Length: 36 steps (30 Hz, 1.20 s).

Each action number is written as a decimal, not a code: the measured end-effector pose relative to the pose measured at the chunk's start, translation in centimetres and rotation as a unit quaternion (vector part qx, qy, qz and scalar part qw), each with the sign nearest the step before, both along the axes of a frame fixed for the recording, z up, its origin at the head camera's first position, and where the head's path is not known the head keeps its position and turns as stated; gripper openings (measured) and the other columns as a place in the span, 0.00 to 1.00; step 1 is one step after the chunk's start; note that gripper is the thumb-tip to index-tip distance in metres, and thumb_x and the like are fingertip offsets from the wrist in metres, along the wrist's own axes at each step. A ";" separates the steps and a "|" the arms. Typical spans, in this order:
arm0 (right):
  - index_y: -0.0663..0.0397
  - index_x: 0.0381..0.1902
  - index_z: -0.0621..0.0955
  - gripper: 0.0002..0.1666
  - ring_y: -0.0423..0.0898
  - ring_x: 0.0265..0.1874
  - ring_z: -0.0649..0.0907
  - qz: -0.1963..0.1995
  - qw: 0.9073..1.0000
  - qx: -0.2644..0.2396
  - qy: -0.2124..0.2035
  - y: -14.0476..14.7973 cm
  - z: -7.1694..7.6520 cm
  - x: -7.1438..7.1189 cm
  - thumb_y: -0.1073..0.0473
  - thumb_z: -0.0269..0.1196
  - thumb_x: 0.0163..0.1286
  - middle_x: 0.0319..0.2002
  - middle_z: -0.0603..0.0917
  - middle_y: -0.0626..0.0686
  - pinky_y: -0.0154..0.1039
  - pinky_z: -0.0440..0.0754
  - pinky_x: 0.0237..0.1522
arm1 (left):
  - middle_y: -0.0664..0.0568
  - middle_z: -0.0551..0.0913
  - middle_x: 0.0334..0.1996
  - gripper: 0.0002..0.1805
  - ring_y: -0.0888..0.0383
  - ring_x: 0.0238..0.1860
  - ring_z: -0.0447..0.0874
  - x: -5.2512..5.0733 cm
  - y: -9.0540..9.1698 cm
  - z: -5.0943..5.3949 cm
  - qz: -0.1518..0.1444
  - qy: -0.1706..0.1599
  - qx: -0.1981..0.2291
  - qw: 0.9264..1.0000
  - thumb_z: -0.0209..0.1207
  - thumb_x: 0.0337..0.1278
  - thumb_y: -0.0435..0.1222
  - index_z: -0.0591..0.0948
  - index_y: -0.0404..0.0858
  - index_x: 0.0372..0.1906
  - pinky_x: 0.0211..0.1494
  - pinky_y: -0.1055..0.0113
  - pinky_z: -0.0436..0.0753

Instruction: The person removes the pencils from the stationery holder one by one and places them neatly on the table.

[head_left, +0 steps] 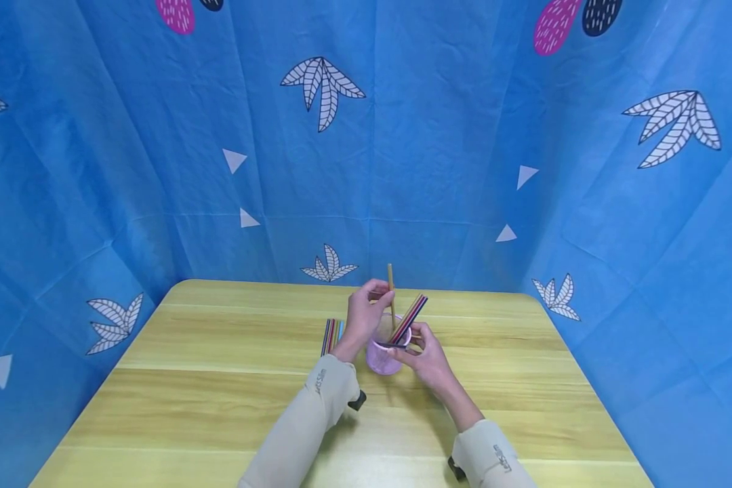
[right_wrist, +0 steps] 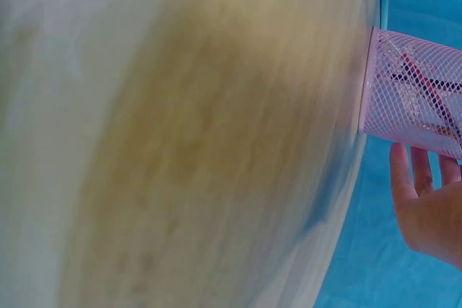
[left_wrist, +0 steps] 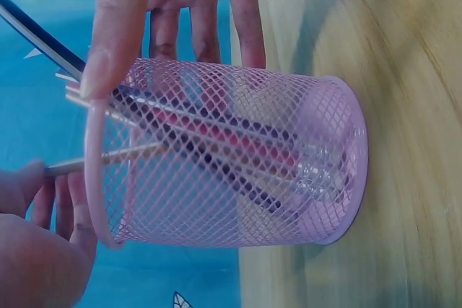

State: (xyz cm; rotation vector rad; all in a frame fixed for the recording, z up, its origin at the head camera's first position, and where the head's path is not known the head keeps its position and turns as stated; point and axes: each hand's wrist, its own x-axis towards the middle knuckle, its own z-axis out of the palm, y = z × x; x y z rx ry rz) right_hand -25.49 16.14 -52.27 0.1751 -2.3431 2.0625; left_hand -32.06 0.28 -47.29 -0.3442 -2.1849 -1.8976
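Observation:
A pink mesh pencil holder (head_left: 383, 364) stands upright on the table, with several colored pencils (head_left: 411, 316) leaning to the right inside it. My left hand (head_left: 366, 313) pinches a yellow-brown pencil (head_left: 390, 276) upright; its lower end is inside the holder, as the left wrist view shows. My right hand (head_left: 430, 359) holds the holder from the right, thumb at the rim and fingers along the far side. A dark pencil (left_wrist: 42, 37) lies under that thumb and juts out past the rim. In the right wrist view fingertips touch the mesh holder (right_wrist: 411, 91).
A row of several more pencils (head_left: 329, 333) lies on the wooden table (head_left: 232, 386), left of the holder and partly hidden by my left wrist. Blue patterned cloth (head_left: 427, 156) hangs behind and on both sides of the table.

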 end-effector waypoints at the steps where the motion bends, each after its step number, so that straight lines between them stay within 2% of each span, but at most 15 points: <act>1: 0.62 0.65 0.73 0.36 0.59 0.62 0.80 0.000 1.000 0.001 0.001 0.0 0.0 0.0 0.68 0.75 0.61 0.59 0.80 0.64 0.52 0.81 0.68 | 0.45 0.89 0.44 0.07 0.51 0.46 0.88 0.0 0.0 0.1 0.000 0.004 0.005 1.000 0.65 0.68 0.33 0.86 0.37 0.47 0.51 0.64 0.91; 7: 0.62 0.65 0.73 0.36 0.59 0.62 0.79 -0.001 1.000 0.001 0.000 0.0 0.0 0.0 0.67 0.75 0.61 0.60 0.79 0.64 0.52 0.81 0.68 | 0.43 0.88 0.45 0.08 0.51 0.45 0.88 0.2 -0.1 0.6 0.006 0.014 0.046 0.999 0.64 0.68 0.32 0.85 0.37 0.49 0.50 0.65 0.91; 13: 0.63 0.62 0.73 0.34 0.58 0.62 0.79 -0.003 1.000 0.001 -0.003 0.0 -0.2 -0.1 0.68 0.75 0.60 0.59 0.79 0.64 0.51 0.81 0.68 | 0.38 0.88 0.46 0.09 0.45 0.46 0.88 0.1 -0.4 1.0 0.010 0.037 0.089 0.995 0.63 0.68 0.29 0.85 0.33 0.50 0.52 0.64 0.91; 21: 0.63 0.61 0.73 0.33 0.58 0.62 0.79 -0.002 1.000 0.003 -0.002 0.0 -0.1 -0.1 0.67 0.75 0.61 0.60 0.79 0.63 0.52 0.81 0.69 | 0.40 0.88 0.42 0.09 0.40 0.45 0.87 0.4 -0.9 1.8 0.010 0.070 0.105 0.992 0.63 0.68 0.30 0.85 0.34 0.51 0.50 0.63 0.92; 28: 0.63 0.61 0.73 0.34 0.59 0.62 0.79 0.000 1.000 0.000 -0.002 0.0 -0.2 -0.2 0.68 0.75 0.61 0.60 0.79 0.64 0.52 0.80 0.69 | 0.35 0.86 0.41 0.10 0.35 0.42 0.86 0.6 -1.5 2.4 -0.005 0.092 0.123 0.988 0.63 0.68 0.28 0.85 0.30 0.50 0.49 0.59 0.92; 32: 0.63 0.61 0.73 0.34 0.59 0.63 0.79 -0.001 1.000 -0.001 -0.002 0.0 -0.2 -0.2 0.68 0.75 0.61 0.60 0.79 0.64 0.52 0.80 0.69 | 0.36 0.86 0.42 0.10 0.36 0.43 0.87 1.0 -2.1 2.8 -0.012 0.092 0.120 0.988 0.62 0.69 0.28 0.85 0.31 0.51 0.51 0.57 0.92; 36: 0.64 0.62 0.73 0.34 0.60 0.63 0.79 -0.001 1.000 -0.004 -0.004 -0.1 -0.1 -0.1 0.69 0.75 0.60 0.61 0.79 0.65 0.52 0.80 0.69 | 0.36 0.86 0.42 0.10 0.47 0.40 0.88 1.5 -2.9 3.2 -0.017 0.091 0.115 0.989 0.62 0.69 0.28 0.84 0.30 0.51 0.50 0.61 0.92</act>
